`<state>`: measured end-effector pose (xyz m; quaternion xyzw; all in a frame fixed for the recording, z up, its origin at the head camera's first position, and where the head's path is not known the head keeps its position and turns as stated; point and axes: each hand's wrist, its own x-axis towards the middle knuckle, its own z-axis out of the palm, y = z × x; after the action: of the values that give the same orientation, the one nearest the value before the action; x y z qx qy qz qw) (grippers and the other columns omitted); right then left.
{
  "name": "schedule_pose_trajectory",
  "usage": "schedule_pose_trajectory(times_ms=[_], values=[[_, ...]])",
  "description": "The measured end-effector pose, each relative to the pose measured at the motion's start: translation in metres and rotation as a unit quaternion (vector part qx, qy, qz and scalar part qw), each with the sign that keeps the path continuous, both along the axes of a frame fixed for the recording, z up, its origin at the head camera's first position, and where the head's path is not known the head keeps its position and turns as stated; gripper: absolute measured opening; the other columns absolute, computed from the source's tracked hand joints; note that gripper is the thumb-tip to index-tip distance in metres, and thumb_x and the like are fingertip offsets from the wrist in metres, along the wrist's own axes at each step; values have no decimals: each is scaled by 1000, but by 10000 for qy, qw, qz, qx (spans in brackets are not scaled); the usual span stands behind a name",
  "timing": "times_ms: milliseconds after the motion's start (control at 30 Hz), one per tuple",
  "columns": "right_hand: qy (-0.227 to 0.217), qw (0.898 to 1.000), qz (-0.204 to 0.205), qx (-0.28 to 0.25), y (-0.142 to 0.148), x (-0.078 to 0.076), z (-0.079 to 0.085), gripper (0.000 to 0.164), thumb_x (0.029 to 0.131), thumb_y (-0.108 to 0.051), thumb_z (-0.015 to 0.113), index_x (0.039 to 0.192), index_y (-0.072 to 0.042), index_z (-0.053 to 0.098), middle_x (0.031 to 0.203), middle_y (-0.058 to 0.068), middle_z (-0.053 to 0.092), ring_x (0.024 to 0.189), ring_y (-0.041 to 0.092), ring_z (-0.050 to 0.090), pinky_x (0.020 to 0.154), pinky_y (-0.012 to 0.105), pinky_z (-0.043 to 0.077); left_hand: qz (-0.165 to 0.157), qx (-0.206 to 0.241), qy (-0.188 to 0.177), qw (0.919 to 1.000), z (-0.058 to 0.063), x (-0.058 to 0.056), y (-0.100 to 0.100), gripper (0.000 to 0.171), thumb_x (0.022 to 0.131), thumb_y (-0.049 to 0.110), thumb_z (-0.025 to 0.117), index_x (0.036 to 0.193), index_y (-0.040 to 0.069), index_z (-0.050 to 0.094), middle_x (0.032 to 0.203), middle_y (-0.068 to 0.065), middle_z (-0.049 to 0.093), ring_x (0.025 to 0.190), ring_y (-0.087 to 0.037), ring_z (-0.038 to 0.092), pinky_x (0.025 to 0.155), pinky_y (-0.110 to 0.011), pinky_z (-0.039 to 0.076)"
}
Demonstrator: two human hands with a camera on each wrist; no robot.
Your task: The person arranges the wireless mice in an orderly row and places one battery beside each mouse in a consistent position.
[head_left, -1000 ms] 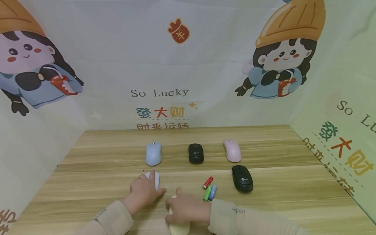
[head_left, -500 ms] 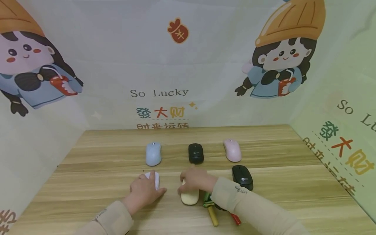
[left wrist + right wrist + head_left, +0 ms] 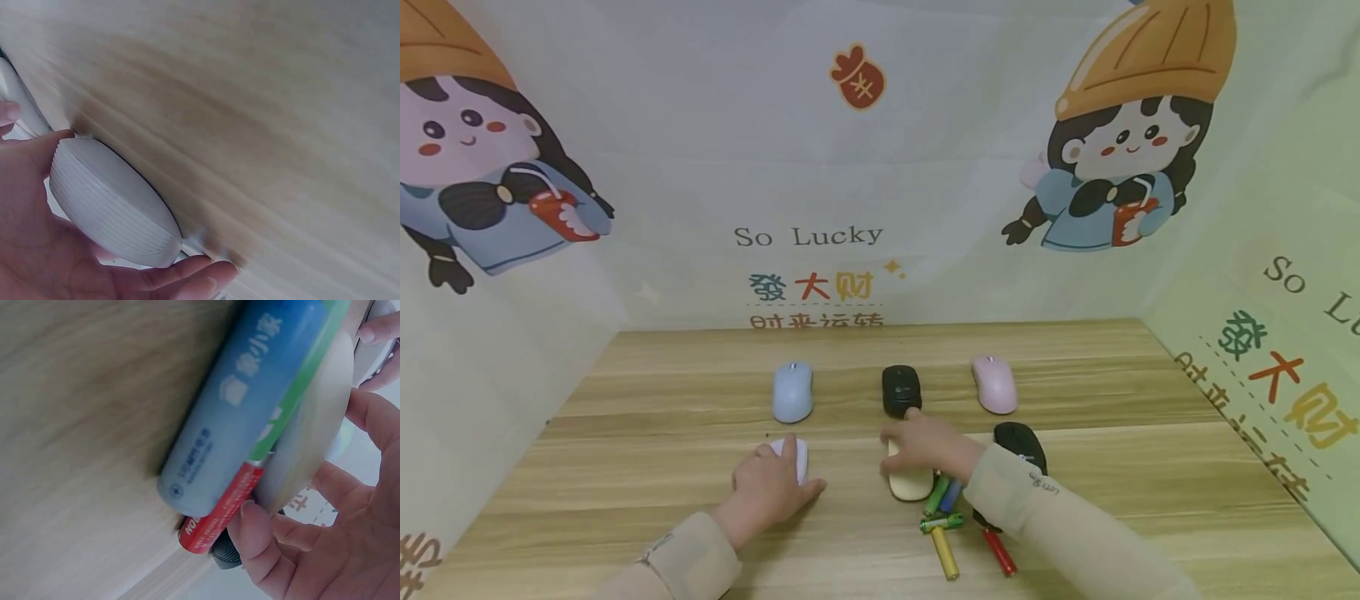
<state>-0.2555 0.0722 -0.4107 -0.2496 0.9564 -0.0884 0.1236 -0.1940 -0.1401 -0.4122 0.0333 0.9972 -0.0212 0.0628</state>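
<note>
My left hand (image 3: 767, 492) grips a white computer mouse (image 3: 802, 461), thumb on one side and fingers on the other. The left wrist view shows the ribbed flank of this mouse (image 3: 115, 203) between them. My right hand (image 3: 934, 446) holds a cream mouse (image 3: 912, 487) by its sides, flat at the table. Right beside it lie a green battery (image 3: 936, 496) and a blue battery (image 3: 951, 497). A red battery (image 3: 220, 515) shows by my fingertips in the right wrist view; in the head view my hand hides it.
Behind my hands stand a light blue mouse (image 3: 793, 392), a small black mouse (image 3: 901, 387) and a pink mouse (image 3: 996, 385). My right sleeve partly covers another black mouse (image 3: 1017, 437). Nearer lie a crosswise green battery (image 3: 942, 522), a yellow battery (image 3: 945, 554) and a red battery (image 3: 1000, 552).
My right hand has slid the cream mouse forward and to the right, up against the batteries. Batteries nearer the front are now uncovered. The left hand has stayed still.
</note>
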Motion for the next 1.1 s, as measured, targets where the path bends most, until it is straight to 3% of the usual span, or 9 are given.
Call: schedule_pose_trajectory(times_ms=[300,733,1100], values=[[127,9996,-236,117,8,8,5,55,77,-43,67,124,-17,58,122,16,54,103,31,56,79,45,48,31,-9,4,10000,-3,-1,-2,82,81,59,55,135,-1,38,103,-36,52,66,-32,56,52,-40,48],[196,9997,-8,-152,12,12,5,59,79,-47,65,126,-13,55,120,22,53,98,34,56,78,45,48,57,152,-31,9999,-3,-1,-4,82,81,57,56,135,-2,37,105,-37,51,72,-36,57,54,-42,48],[3,9994,-93,-340,16,11,0,60,80,-47,64,128,-13,52,124,24,48,100,34,55,80,45,47,48,158,-29,9999,0,-1,0,82,81,57,57,135,-2,38,103,-37,51,70,-35,57,54,-42,49]])
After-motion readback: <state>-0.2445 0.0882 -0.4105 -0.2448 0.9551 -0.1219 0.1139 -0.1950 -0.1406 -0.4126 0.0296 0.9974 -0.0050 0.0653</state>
